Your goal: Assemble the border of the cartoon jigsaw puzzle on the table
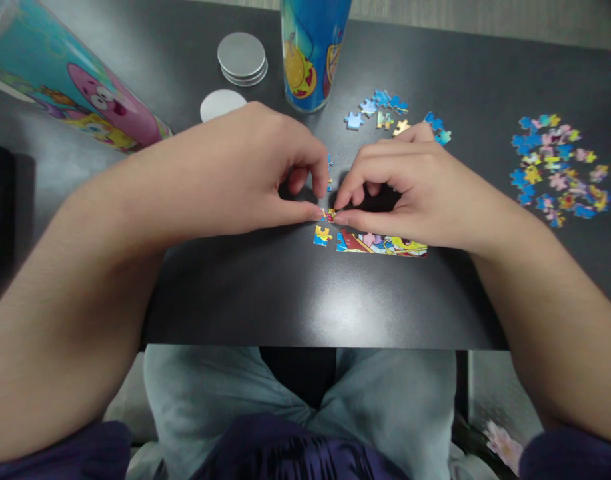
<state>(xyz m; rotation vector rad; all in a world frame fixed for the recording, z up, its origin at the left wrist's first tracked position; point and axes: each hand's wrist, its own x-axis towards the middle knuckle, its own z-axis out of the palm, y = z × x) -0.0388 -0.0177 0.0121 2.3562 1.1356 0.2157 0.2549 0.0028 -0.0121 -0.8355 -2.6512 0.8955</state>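
Observation:
My left hand [280, 170] pinches a small puzzle piece [322, 215] between thumb and forefinger. Right beside it, my right hand [390, 180] is closed on a yellow and red piece [332, 215], so the two pieces almost meet. A yellow and blue piece [322, 236] lies just below the fingertips. To its right is a joined strip of puzzle [382, 244], partly under my right hand. Some blue pieces [330, 175] show in the gap between the hands.
A blue can [312, 53] stands behind the hands, with silver lids [242, 57] and a white disc [221, 105] to its left. A larger can [90, 93] is at the far left. Loose pieces [382, 99] lie behind my right hand, a bigger pile [560, 170] farther right.

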